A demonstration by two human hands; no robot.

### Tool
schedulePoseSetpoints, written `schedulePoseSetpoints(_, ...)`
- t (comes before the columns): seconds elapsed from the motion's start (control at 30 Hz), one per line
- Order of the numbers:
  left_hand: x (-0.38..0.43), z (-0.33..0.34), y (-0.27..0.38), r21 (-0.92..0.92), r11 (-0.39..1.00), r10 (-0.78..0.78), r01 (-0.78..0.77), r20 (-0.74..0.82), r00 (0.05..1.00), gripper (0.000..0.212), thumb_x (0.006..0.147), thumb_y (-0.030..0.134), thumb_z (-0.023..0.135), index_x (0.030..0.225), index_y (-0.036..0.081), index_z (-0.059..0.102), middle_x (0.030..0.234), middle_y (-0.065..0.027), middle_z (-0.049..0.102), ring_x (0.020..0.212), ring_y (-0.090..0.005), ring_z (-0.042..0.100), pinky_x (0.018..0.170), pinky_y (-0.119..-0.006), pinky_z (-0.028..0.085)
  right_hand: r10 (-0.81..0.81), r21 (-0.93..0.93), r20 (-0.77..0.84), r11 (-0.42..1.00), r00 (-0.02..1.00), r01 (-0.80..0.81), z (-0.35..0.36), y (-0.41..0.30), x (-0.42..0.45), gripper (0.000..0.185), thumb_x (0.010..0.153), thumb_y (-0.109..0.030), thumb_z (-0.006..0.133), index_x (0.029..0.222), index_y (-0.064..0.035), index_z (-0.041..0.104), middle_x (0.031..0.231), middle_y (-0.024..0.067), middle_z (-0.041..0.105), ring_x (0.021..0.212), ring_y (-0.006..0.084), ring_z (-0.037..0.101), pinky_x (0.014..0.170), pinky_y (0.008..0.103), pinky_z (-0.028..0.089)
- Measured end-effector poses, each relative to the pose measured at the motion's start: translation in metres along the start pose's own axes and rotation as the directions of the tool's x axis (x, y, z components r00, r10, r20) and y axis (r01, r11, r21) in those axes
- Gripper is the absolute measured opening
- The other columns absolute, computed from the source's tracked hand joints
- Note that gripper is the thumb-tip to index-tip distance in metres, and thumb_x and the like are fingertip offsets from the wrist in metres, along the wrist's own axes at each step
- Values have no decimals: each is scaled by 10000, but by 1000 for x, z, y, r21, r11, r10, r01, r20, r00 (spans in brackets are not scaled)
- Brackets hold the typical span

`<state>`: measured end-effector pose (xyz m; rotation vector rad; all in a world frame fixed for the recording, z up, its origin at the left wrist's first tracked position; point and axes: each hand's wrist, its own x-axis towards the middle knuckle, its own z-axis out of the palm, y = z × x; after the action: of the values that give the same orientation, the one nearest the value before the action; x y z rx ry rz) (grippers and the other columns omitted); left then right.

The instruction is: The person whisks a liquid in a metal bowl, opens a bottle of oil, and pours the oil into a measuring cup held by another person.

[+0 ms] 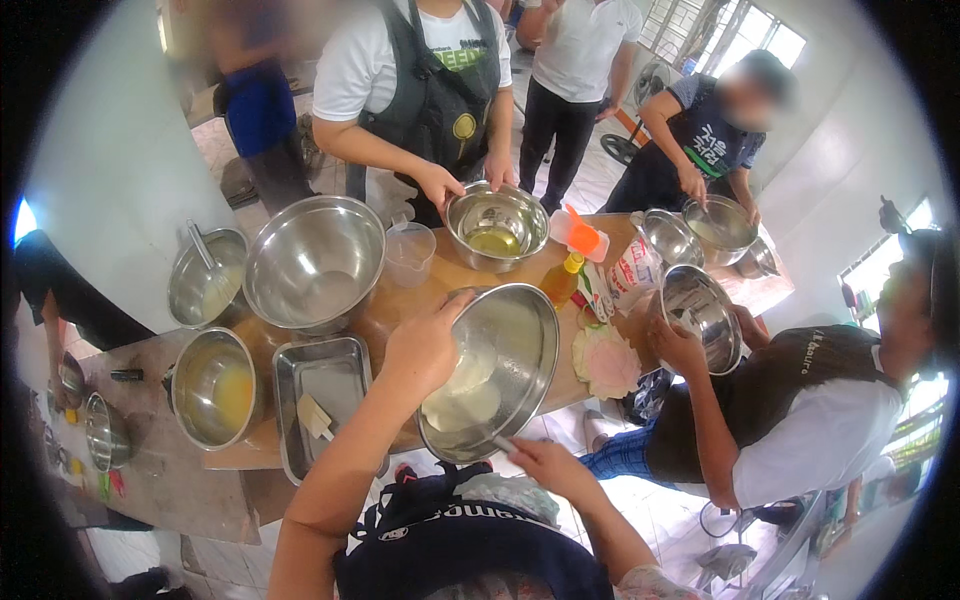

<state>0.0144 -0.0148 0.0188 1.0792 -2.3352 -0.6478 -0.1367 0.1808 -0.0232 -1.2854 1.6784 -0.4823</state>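
My left hand (426, 346) grips the far-left rim of a stainless steel mixing bowl (536, 360), which is tilted towards me. Pale, creamy batter (461, 401) lies along the bowl's left inner side. Low at the near rim, my right hand (553, 466) is closed around the handle of a utensil (504, 443) that reaches into the bowl. Its working end is blurred in the batter, so its kind cannot be told. Left of my forearm, a rectangular metal pan (283, 420) holds a spatula with a pale blade (311, 416).
A large steel bowl (315, 255), a bowl with yellow mixture (234, 394) and a bowl with a whisk (206, 255) stand left. Across, a person's hands touch a bowl with yellowish liquid (493, 241). An oil bottle (561, 281) stands beyond mine. At right, another person holds a bowl (701, 319).
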Motion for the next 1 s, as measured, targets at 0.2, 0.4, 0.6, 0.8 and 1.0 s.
schedulePoseSetpoints(0.2,2,5,4,18,999,29,-28,-16,999,498,750,11,428,1221,166,477,1107,-124,544,937,-350,555,790,-440,452,24,-302,-90,952,996,-50,26,29,12,373,885,-307,451,1153,-58,521,888,255,602,829,415,588,746,486,442)
schedulePoseSetpoints(0.4,-3,1,1,1,1000,-19,19,-3,1000,498,752,15,426,1223,170,476,1141,-118,537,939,-352,558,787,-440,456,-19,-128,-317,992,948,-23,13,49,19,370,886,-331,472,1088,-29,544,875,257,599,801,424,584,737,473,446)
schedulePoseSetpoints(0.6,-4,-4,3,-15,998,-63,64,26,998,549,710,-20,426,1233,136,478,1147,-167,550,1001,-354,538,868,-423,428,28,40,26,999,999,-29,9,1,1,388,869,-305,496,1129,-21,538,926,267,591,859,426,573,740,465,446)
schedulePoseSetpoints(0.8,1,4,4,-19,1000,0,0,1,1000,519,737,1,423,1226,166,482,1152,-133,545,963,-347,554,822,-430,445,47,-313,-124,946,991,-83,20,32,15,360,879,-284,479,1133,-35,536,930,250,600,894,404,571,754,441,447)
schedulePoseSetpoints(1.0,0,1,0,-57,998,-27,27,-4,1000,494,756,7,420,1214,178,487,1148,-99,547,947,-340,559,801,-428,453,17,-71,-90,997,996,-23,2,39,17,360,886,-306,455,1127,-57,553,912,253,601,863,399,583,756,455,451)
